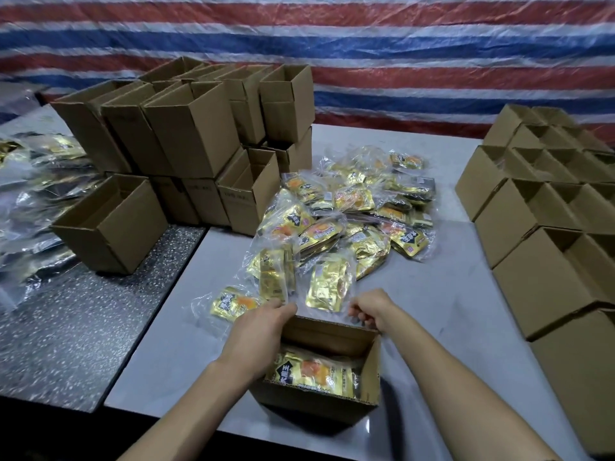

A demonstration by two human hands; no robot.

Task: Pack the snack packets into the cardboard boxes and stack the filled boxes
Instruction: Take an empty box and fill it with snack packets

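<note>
Snack packets lie heaped at mid-table, at twelve o'clock from the open cardboard box nearest the person. At least one gold packet already lies flat inside the box. Filling therefore looks to be the step in hand, with the box only part full.

Left hand reaches over the box's far rim at eleven o'clock, toward a loose packet. Its fingers are hidden behind the hand, so their state cannot be told. Right hand hovers at the far rim at one o'clock with its fingers curled, just beside a second packet. Whether they pinch its clear wrapper cannot be told. The next move likely calls for drawing these nearest packets in and laying them flat.

Outward on the grey table, empty boxes stand stacked at ten o'clock and more boxes at three o'clock. A striped tarpaulin hangs behind. Nothing seems to block the short reach to the heap.
</note>
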